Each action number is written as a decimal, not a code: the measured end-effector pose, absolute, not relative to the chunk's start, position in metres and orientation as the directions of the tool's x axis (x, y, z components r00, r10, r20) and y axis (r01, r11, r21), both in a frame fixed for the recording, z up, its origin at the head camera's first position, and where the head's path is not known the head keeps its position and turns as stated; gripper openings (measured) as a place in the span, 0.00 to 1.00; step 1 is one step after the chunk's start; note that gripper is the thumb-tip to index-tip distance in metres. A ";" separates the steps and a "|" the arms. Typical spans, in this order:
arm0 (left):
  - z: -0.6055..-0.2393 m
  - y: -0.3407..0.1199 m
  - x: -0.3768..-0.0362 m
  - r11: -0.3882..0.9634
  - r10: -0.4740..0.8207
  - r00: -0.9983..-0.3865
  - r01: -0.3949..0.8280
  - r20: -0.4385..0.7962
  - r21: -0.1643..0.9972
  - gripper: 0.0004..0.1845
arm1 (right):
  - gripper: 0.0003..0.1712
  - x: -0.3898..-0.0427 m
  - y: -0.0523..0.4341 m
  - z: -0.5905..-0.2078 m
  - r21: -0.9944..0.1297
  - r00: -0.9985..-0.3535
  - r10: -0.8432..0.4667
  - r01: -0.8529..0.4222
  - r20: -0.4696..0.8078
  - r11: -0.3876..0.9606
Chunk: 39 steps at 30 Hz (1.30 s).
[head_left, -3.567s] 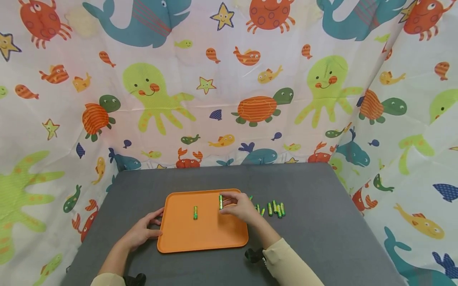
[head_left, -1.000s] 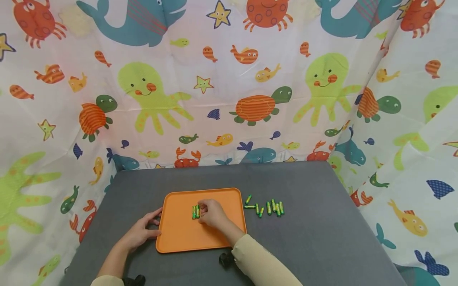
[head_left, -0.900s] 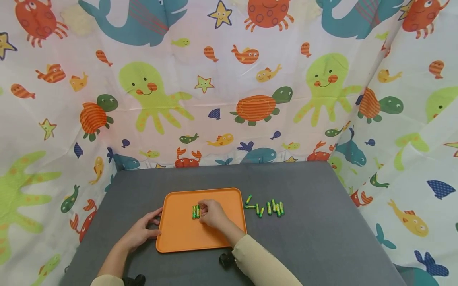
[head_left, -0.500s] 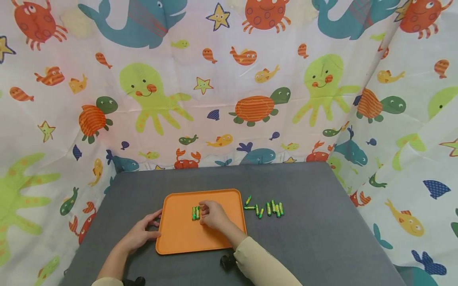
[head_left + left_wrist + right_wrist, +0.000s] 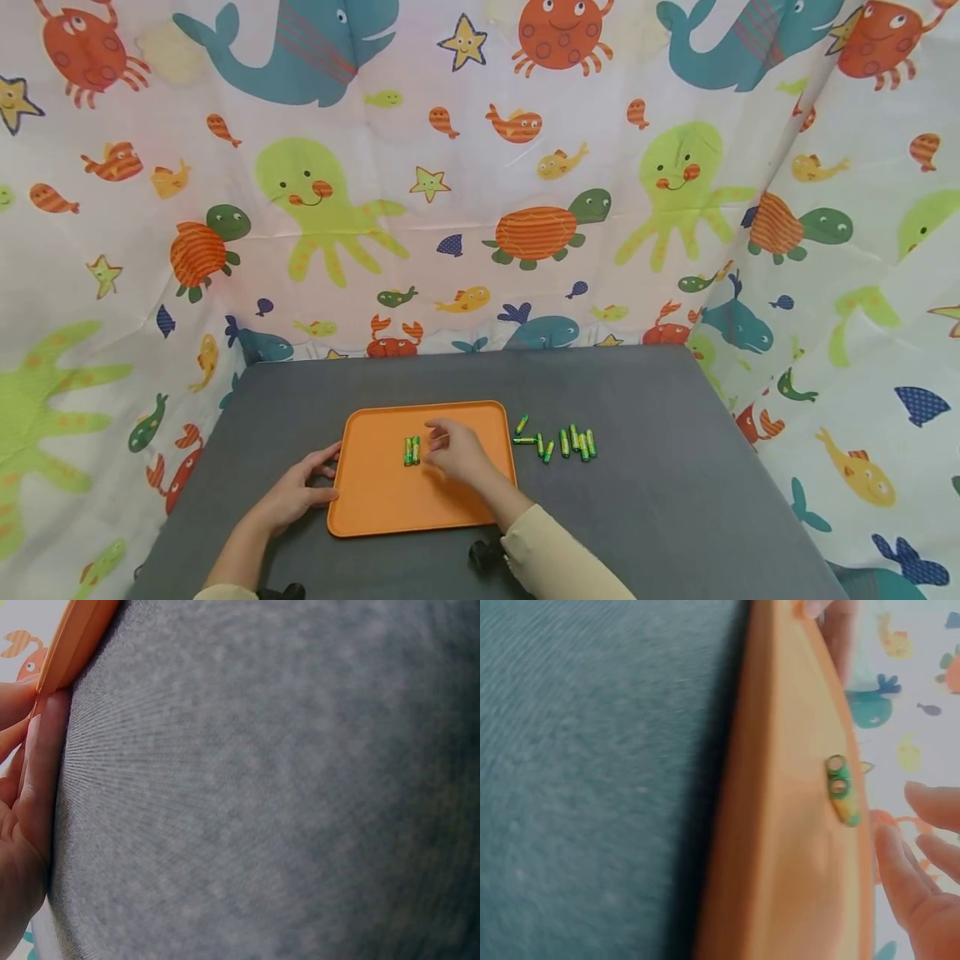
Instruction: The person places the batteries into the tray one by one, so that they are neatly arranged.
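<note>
Two green and yellow batteries (image 5: 412,451) lie side by side on an orange tray (image 5: 397,512), left of its middle. In the right wrist view the pair of batteries (image 5: 841,791) shows end on. My right hand (image 5: 456,454) hovers just right of them over the tray, thumb and fingers apart with nothing between them. At the tray's left side my left hand (image 5: 292,492) touches the rim with its thumb and fingertips. The left wrist view shows the left hand's fingers (image 5: 49,750) against the tray's edge (image 5: 79,645).
Several more batteries (image 5: 565,443) lie loose on the grey table (image 5: 660,500), right of the tray. A curtain (image 5: 450,192) printed with sea animals stands behind the table and along both sides.
Since the oldest frame, the right hand has brought a second battery beside the first and let go. It has now drawn slightly right, away from the pair. The left hand stays at the tray.
</note>
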<state>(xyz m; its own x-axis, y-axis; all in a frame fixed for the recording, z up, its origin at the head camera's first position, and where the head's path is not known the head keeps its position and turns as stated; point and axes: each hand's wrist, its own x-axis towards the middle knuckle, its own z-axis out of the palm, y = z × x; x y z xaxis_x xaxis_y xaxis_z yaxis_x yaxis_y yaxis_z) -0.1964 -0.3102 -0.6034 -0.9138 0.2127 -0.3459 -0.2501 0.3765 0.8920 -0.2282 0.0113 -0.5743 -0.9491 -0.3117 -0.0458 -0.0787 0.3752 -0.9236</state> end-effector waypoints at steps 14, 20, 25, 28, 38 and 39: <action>-0.600 -0.310 -0.195 0.378 0.194 -0.918 -0.255 -0.346 0.890 0.45 | 0.28 -0.216 0.038 -0.542 -0.926 -0.953 -0.302 -0.132 0.021 0.353; -0.599 -0.311 -0.198 0.383 0.209 -0.920 -0.236 -0.333 0.893 0.45 | 0.28 -0.211 0.060 -0.530 -0.925 -0.955 -0.292 -0.153 0.048 0.347; -0.595 -0.316 -0.200 0.380 0.229 -0.920 -0.217 -0.318 0.899 0.45 | 0.27 -0.209 0.076 -0.528 -0.925 -0.959 -0.265 -0.189 0.102 0.329; -0.593 -0.318 -0.200 0.387 0.238 -0.921 -0.203 -0.310 0.900 0.45 | 0.26 -0.208 0.084 -0.530 -0.931 -0.964 -0.239 -0.188 0.114 0.312; -0.597 -0.312 -0.194 0.359 0.252 -0.916 -0.212 -0.313 0.909 0.46 | 0.27 -0.202 0.128 -0.538 -0.919 -0.977 -0.146 -0.199 0.157 0.339; -0.597 -0.312 -0.193 0.358 0.247 -0.917 -0.214 -0.314 0.909 0.46 | 0.27 -0.202 0.133 -0.538 -0.917 -0.977 -0.145 -0.201 0.159 0.344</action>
<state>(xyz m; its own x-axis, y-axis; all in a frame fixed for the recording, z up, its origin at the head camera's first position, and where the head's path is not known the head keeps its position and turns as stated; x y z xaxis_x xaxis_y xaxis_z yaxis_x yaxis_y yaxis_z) -0.1931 -0.3116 -0.5974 -0.9169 0.2470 -0.3136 -0.2142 0.3585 0.9086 -0.2015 0.1331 -0.5384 -0.9765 -0.1448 0.1594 -0.2007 0.3441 -0.9172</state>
